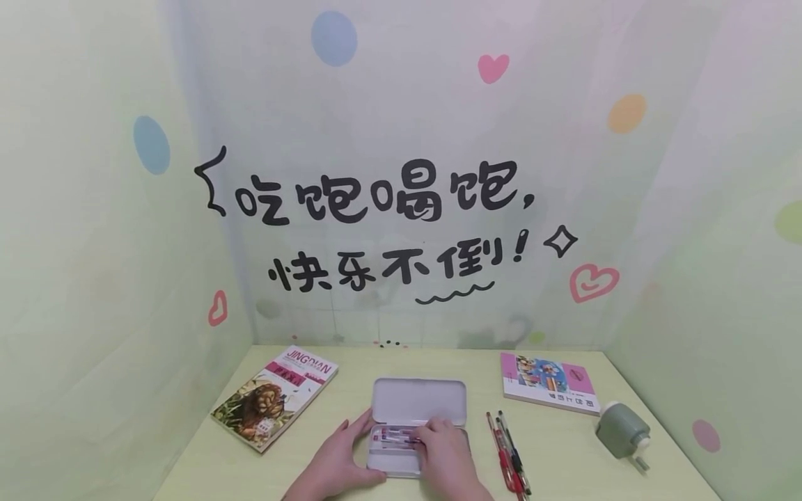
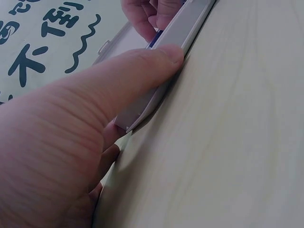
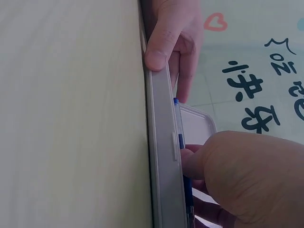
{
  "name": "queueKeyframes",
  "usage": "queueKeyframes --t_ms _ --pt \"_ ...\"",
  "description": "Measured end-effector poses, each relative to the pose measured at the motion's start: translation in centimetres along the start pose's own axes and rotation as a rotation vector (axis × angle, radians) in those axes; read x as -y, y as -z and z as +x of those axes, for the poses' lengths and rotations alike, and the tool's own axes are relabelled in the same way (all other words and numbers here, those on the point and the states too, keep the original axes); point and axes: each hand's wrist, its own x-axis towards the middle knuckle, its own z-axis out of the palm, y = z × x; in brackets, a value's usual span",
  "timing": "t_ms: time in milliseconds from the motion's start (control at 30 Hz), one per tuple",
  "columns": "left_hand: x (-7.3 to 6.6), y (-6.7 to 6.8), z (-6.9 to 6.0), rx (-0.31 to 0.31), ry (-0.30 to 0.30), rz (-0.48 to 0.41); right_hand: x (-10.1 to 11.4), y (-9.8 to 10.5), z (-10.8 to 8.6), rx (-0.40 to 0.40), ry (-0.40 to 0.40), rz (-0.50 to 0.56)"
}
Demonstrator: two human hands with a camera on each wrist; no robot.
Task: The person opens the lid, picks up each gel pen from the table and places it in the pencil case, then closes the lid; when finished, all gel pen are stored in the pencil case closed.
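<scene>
A white pencil case (image 1: 395, 465) lies with its lid (image 1: 418, 400) raised toward the back wall. Several pens (image 1: 390, 435) lie inside it. My left hand (image 1: 338, 456) grips the case's left end, its thumb pressed on the front wall. My right hand (image 1: 446, 456) is over the right half of the case and pinches a blue-capped pen (image 3: 179, 118) along the front wall. The fingertips beyond that pen are partly hidden in the right wrist view.
Right of the case lie red and black gel pens (image 1: 505, 456). A book with a lion cover (image 1: 276, 396) lies at left, a pink-and-blue book (image 1: 551, 381) at back right. A grey-green pencil sharpener with a crank (image 1: 622, 430) stands near the table's right edge.
</scene>
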Motion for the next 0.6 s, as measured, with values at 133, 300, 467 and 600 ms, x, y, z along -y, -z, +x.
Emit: queueKeyframes --t_ms 133,300,467,600 --pt "0.05 -0.06 -0.02 0.0 0.0 0.006 0.32 -0.23 0.21 0.034 -0.023 -0.011" --pt "0.07 -0.13 0.04 0.002 0.002 0.011 0.68 -0.17 0.34 0.084 -0.065 0.006" --pt "0.12 -0.15 0.07 -0.001 0.004 0.012 0.88 0.01 0.49 0.104 -0.086 0.02" --pt "0.2 -0.17 0.11 -0.005 -0.001 0.011 0.86 0.13 0.42 0.108 -0.087 0.037"
